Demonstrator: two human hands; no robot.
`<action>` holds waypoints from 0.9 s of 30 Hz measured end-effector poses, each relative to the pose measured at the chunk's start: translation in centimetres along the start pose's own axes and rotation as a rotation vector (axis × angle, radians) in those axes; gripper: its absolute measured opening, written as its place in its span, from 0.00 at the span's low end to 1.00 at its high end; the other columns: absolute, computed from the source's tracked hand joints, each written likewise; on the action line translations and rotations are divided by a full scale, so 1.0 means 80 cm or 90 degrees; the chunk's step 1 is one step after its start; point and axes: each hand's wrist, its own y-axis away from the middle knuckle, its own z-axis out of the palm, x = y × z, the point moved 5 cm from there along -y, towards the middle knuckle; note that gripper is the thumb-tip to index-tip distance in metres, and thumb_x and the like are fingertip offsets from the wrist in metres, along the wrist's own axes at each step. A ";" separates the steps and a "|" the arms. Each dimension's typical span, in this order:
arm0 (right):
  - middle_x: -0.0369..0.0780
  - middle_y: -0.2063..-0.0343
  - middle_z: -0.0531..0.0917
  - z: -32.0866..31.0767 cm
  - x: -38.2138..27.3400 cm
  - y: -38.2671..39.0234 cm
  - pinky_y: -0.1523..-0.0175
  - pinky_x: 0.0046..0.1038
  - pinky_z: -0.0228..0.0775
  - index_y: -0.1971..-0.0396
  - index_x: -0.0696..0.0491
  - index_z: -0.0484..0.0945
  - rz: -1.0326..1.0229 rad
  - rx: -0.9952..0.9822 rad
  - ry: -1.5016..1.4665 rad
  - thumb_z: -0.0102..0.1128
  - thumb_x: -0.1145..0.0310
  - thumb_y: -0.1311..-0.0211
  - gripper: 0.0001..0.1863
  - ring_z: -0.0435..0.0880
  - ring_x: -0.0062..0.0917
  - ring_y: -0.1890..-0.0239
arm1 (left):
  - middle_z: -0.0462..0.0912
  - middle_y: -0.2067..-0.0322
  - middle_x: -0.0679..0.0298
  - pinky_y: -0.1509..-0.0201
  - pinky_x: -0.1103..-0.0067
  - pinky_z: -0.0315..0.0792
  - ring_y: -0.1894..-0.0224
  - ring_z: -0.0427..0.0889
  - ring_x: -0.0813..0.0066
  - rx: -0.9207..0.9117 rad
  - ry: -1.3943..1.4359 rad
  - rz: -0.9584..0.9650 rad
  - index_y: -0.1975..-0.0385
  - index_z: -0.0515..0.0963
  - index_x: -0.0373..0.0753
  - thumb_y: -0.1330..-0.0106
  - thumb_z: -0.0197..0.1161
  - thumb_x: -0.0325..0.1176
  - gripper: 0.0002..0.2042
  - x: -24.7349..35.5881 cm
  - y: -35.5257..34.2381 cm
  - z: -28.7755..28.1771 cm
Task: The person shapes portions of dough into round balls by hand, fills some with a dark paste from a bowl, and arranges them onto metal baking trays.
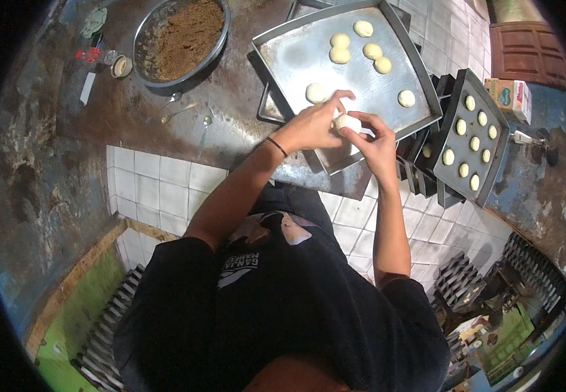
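Observation:
A pale dough ball point(348, 124) is held between my two hands over the near edge of a metal baking tray point(289, 49). My right hand point(379, 140) pinches it from the right with thumb and fingers. From the left, my left hand point(317, 124) curls against the same ball, one finger raised above it. On the tray, just beyond my left hand, rests another dough ball point(315, 93). Farther up lie several more, including a touching pair point(339, 49) and a single ball point(406, 98) near the right wall.
At the back left stands a metal bowl point(140, 68) of brown crumbly filling. Spoons point(207, 121) and a small cup point(121, 66) lie near it on the worn table point(100, 108). To the right, a second tray point(456, 166) of dough pieces tops stacked trays, beside a carton point(510, 99).

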 end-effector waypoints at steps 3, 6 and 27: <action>0.41 0.49 0.85 0.020 0.087 -0.009 0.48 0.34 0.81 0.43 0.53 0.84 -0.024 0.003 0.193 0.77 0.68 0.41 0.24 0.86 0.32 0.51 | 0.74 0.42 0.46 0.52 0.72 0.82 0.56 0.86 0.64 0.064 0.046 -0.113 0.27 0.56 0.41 0.50 0.83 0.35 0.51 -0.051 0.018 -0.032; 0.50 0.32 0.73 0.064 0.138 -0.019 0.30 0.48 0.69 0.29 0.55 0.70 -0.059 -0.105 0.418 0.70 0.61 0.35 0.36 0.74 0.45 0.32 | 0.75 0.49 0.56 0.57 0.77 0.79 0.64 0.80 0.74 0.108 -0.007 -0.192 0.28 0.57 0.40 0.47 0.83 0.33 0.48 -0.066 0.058 -0.074; 0.57 0.21 0.53 0.107 0.153 -0.083 0.18 0.55 0.36 0.23 0.65 0.54 -0.078 0.103 0.493 0.48 0.51 0.22 0.40 0.47 0.53 0.18 | 0.74 0.64 0.68 0.65 0.87 0.69 0.72 0.68 0.88 0.250 0.022 -0.178 0.37 0.67 0.34 0.34 0.72 0.22 0.28 -0.077 0.113 -0.097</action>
